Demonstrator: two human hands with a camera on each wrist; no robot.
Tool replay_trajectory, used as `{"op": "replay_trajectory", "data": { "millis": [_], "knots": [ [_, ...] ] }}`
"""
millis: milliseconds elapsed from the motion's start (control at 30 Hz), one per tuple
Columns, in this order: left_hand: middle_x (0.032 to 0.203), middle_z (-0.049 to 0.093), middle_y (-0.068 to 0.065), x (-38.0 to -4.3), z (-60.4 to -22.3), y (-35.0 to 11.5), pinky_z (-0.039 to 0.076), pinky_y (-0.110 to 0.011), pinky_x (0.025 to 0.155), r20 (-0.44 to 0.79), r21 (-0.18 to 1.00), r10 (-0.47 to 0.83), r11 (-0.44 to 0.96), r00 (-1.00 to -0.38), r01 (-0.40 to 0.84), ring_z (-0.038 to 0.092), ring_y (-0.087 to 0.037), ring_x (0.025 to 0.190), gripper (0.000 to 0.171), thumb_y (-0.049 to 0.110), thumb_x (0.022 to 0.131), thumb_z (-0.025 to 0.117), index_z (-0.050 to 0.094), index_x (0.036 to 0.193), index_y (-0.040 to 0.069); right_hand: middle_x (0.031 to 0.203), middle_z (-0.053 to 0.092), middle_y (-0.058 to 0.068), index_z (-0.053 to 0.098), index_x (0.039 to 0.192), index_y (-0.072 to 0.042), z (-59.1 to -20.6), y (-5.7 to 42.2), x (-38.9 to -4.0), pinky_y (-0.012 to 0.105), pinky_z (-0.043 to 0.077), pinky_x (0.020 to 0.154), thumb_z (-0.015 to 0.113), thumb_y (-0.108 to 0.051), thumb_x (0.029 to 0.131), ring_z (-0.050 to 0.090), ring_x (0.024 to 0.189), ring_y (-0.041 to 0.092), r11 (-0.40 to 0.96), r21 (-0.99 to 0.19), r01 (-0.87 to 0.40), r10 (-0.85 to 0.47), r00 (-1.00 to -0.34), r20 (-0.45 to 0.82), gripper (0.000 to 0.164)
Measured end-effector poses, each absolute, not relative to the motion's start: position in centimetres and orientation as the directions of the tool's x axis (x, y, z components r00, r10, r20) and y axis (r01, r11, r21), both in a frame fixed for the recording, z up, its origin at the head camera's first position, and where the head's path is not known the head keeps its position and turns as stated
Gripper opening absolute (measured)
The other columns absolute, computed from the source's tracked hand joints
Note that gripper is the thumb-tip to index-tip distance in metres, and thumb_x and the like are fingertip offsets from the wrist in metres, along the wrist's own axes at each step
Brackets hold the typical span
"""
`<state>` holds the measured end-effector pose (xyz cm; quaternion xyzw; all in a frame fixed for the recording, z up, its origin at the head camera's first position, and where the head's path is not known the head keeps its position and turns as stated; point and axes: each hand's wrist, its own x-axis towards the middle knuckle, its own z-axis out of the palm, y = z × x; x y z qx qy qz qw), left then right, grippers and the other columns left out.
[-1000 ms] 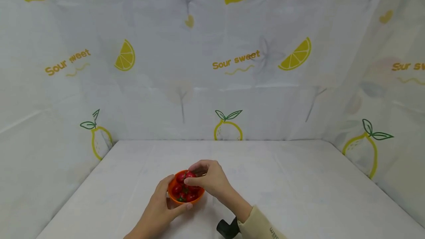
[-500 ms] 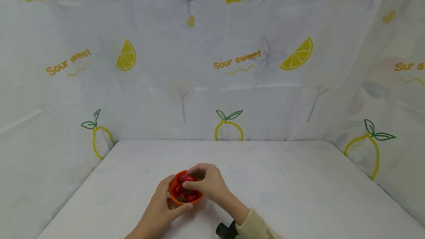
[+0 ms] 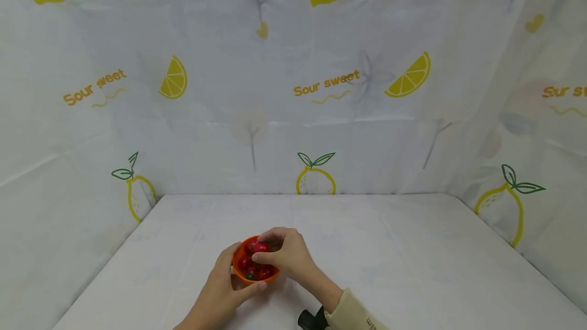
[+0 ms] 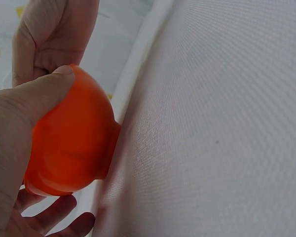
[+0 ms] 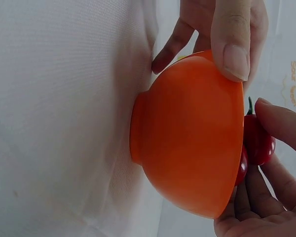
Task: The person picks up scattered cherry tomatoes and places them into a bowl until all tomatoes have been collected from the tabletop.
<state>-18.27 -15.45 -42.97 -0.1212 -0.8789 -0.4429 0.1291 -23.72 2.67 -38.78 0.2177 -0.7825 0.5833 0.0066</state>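
An orange bowl stands upright on the white table, filled with several glossy red pieces, some with green stems. My left hand grips the bowl from its left side. Its thumb presses the near wall, and its other fingers reach around the far side, as the right wrist view also shows. Over the bowl's right rim, my right hand pinches a small, round red pepper-like piece with a curved green stem. That piece sits at rim height above another red one. The right hand hides part of the contents.
White cloth covers the table. Behind it hangs a pale backdrop printed with lemons and lettering, and similar cloth lines both sides. A black device shows beside the right sleeve.
From a second ago, the right hand has lowered slightly and shifted a little left over the bowl, still holding the red piece. The left hand and bowl have barely moved.
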Motion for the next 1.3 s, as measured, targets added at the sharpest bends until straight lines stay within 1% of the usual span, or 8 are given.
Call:
{"op": "replay_trajectory", "data": {
  "millis": [167,300,467,567,833,1033,1100,1300],
  "knots": [
    [0.143,0.042,-0.008,-18.18,-42.79,-15.41,0.05,-0.036,0.094,0.33,0.751,0.091,0.579,-0.94,0.319,0.049,-0.023,0.122,0.098,0.053,0.074,0.082,0.037,0.145,0.004,0.09,0.07,-0.001,0.072,0.1,-0.005,-38.69,2.72,-23.7,0.026,0.056,0.074,0.087,-0.008,0.075,0.067,0.082,0.015,0.205,-0.92,-0.334,-0.33,-0.908,0.257,0.029],
    [0.143,0.042,-0.008,-18.27,-42.88,-15.47,0.05,-0.034,0.093,0.327,0.757,0.089,0.571,-0.941,0.318,0.05,-0.022,0.121,0.099,0.053,0.073,0.083,0.037,0.145,0.003,0.09,0.07,0.003,0.072,0.098,-0.004,-38.68,2.76,-23.77,0.025,0.056,0.073,0.086,-0.006,0.075,0.067,0.081,0.016,0.199,-0.923,-0.33,-0.33,-0.909,0.254,0.028],
    [0.143,0.042,-0.008,-18.44,-43.06,-15.61,0.049,-0.036,0.094,0.328,0.759,0.088,0.568,-0.941,0.318,0.049,-0.022,0.122,0.099,0.055,0.073,0.082,0.037,0.145,0.005,0.091,0.07,0.009,0.072,0.097,-0.003,-38.53,2.73,-23.9,0.025,0.056,0.072,0.086,-0.005,0.075,0.066,0.08,0.017,0.196,-0.923,-0.331,-0.326,-0.91,0.257,0.026],
    [0.144,0.041,-0.006,-18.45,-43.18,-15.68,0.049,-0.033,0.093,0.312,0.77,0.08,0.563,-0.947,0.301,0.049,-0.02,0.121,0.1,0.054,0.071,0.083,0.036,0.146,0.006,0.092,0.07,0.01,0.072,0.097,-0.002,-38.41,2.65,-23.88,0.026,0.056,0.071,0.085,-0.005,0.075,0.067,0.08,0.018,0.188,-0.926,-0.328,-0.32,-0.911,0.258,0.025],
    [0.143,0.041,-0.006,-18.3,-43.24,-16.01,0.052,-0.026,0.086,0.277,0.785,0.055,0.563,-0.959,0.259,0.051,-0.019,0.115,0.102,0.05,0.07,0.086,0.035,0.146,0.005,0.091,0.071,0.009,0.072,0.097,-0.003,-38.18,2.29,-23.88,0.027,0.057,0.071,0.083,-0.006,0.079,0.067,0.08,0.018,0.167,-0.938,-0.304,-0.305,-0.92,0.244,0.022],
    [0.143,0.042,-0.006,-18.16,-43.32,-16.09,0.052,-0.024,0.082,0.255,0.798,0.05,0.554,-0.966,0.239,0.051,-0.02,0.112,0.102,0.05,0.07,0.087,0.035,0.146,0.006,0.085,0.07,0.001,0.072,0.097,-0.001,-38.27,2.31,-23.77,0.027,0.057,0.072,0.082,-0.009,0.081,0.066,0.08,0.017,0.195,-0.931,-0.309,-0.289,-0.925,0.246,0.02],
    [0.142,0.043,-0.005,-18.19,-43.31,-16.04,0.052,-0.026,0.085,0.265,0.788,0.048,0.564,-0.963,0.245,0.051,-0.02,0.115,0.102,0.051,0.069,0.086,0.035,0.146,0.006,0.085,0.07,0.0,0.072,0.097,-0.001,-38.24,2.41,-23.76,0.028,0.057,0.073,0.081,-0.011,0.081,0.066,0.08,0.018,0.204,-0.928,-0.311,-0.281,-0.927,0.249,0.02],
    [0.142,0.044,-0.007,-18.38,-43.28,-15.87,0.048,-0.043,0.096,0.342,0.744,0.068,0.59,-0.937,0.314,0.048,-0.023,0.124,0.101,0.056,0.072,0.082,0.037,0.145,0.003,0.088,0.07,-0.001,0.073,0.097,-0.003,-37.76,2.78,-23.74,0.029,0.057,0.073,0.079,-0.015,0.084,0.065,0.084,0.018,0.221,-0.924,-0.311,-0.256,-0.933,0.253,0.019]
  ]
}}
